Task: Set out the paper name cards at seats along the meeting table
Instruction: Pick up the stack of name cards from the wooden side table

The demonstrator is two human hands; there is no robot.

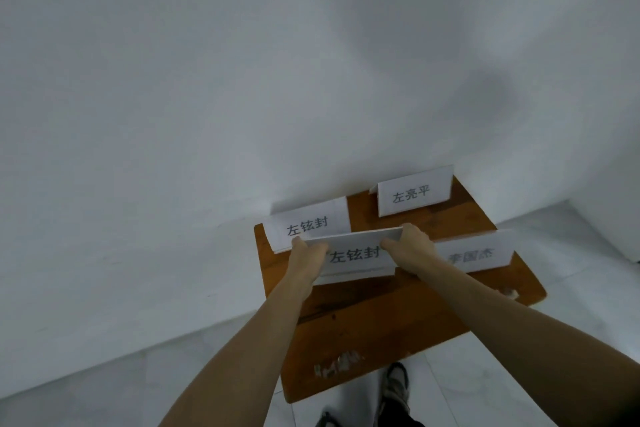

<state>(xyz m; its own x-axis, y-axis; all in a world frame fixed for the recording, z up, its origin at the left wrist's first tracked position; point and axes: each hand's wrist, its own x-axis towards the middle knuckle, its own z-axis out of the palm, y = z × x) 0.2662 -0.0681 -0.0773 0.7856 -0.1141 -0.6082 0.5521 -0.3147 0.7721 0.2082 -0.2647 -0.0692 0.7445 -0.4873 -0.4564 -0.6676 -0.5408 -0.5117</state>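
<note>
Beneath both hands, a worn wooden tabletop [381, 322]. Between left hand [306, 255] and right hand [412, 246], pinched at both ends by curled fingers, a folded name card [353, 255]. Just beyond the left hand, a second card [308, 227]; beyond the right hand, a third card [412, 194]; at its right, a fourth card [474, 255].

White name cards [356, 255] with black characters on an orange-brown wooden desk [381, 315]; pale grey wall [242, 62], light tiled floor [519, 374].

Head-worn view, down over table [381, 315]
</note>
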